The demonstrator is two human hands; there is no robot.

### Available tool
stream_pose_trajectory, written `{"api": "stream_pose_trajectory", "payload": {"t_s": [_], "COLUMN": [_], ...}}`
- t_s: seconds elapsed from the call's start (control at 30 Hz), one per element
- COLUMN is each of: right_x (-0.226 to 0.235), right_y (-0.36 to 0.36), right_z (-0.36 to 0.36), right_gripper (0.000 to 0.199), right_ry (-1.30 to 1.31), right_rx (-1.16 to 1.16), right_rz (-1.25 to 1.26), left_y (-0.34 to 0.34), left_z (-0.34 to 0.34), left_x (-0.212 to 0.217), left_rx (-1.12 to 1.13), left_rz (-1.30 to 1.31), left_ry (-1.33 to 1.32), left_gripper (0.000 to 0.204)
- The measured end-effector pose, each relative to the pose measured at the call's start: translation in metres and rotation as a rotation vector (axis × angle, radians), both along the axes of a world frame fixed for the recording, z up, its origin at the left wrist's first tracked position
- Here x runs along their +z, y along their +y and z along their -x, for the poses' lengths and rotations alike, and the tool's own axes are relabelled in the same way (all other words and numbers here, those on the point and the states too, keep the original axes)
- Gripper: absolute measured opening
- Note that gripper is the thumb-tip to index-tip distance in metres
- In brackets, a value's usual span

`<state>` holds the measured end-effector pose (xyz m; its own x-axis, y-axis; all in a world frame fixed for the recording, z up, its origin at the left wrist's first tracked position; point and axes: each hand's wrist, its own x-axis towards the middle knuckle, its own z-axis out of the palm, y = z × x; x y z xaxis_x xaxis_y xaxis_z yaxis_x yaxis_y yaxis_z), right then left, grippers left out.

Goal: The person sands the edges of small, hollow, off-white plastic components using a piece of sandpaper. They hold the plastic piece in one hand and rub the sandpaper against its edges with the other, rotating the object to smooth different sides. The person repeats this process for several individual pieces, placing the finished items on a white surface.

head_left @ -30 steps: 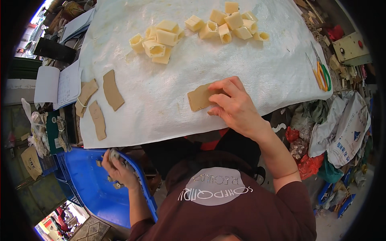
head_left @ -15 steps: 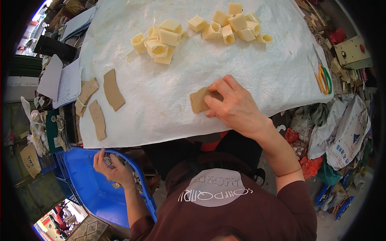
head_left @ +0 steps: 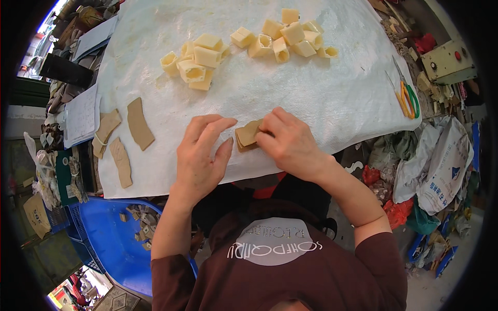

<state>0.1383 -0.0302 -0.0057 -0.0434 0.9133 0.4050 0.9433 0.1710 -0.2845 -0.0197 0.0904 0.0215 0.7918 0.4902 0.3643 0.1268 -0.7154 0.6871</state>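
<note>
On the white sheet close to me lies a small stack of flat brown wavy-edged pieces, possibly cardboard or leather. My right hand pinches the stack at its right end, its fingertips covering that part. To the left of the stack, my left hand holds nothing; thumb and fingers are spread, a short gap from the pieces. Farther left rest a single brown curved strip, another strip and a tied brown bundle.
Pale yellow hollow blocks sit in two heaps toward the far side. Scissors with green and orange handles lie at the right edge. Below the left table edge stands a blue basket with small pieces inside. Papers are at the left.
My left hand has risen from above the blue basket to the table, beside the stack. My right hand stays at the stack, its fingers now gripping the right end. The view has shifted slightly.
</note>
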Motion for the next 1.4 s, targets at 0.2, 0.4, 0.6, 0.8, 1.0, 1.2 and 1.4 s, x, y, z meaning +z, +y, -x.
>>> {"api": "stream_pose_trajectory", "payload": {"t_s": [0.2,0.4,0.6,0.8,1.0,1.2,1.4], "right_x": [0.0,0.006,0.039,0.035,0.031,0.027,0.052], "right_y": [0.0,-0.006,-0.041,-0.052,-0.054,-0.061,-0.049], "right_z": [-0.006,-0.012,-0.041,-0.026,-0.018,-0.02,0.003], "right_gripper": [0.005,0.011,0.018,0.02,0.02,0.019,0.015], "right_ry": [0.367,0.72,1.021,1.157,1.234,1.289,0.972], "right_rx": [-0.042,-0.165,-0.434,-0.367,-0.341,-0.271,-0.27], "right_rz": [0.01,0.039,-0.446,-0.505,-0.457,-0.385,0.068], "left_y": [-0.013,-0.024,0.002,0.073,0.074,0.062,-0.012], "left_z": [0.006,-0.004,-0.004,-0.031,-0.038,-0.011,0.001], "left_x": [-0.015,-0.021,-0.018,-0.012,-0.001,-0.009,0.006], "left_rx": [0.076,-0.104,0.065,0.207,0.29,0.232,-0.093], "left_rz": [0.128,-0.259,-0.207,-0.326,-0.089,0.538,1.017], "left_ry": [0.006,0.079,-0.004,-0.129,-0.067,-0.267,-0.165], "left_gripper": [0.034,0.035,0.036,0.044,0.029,0.018,0.033]}}
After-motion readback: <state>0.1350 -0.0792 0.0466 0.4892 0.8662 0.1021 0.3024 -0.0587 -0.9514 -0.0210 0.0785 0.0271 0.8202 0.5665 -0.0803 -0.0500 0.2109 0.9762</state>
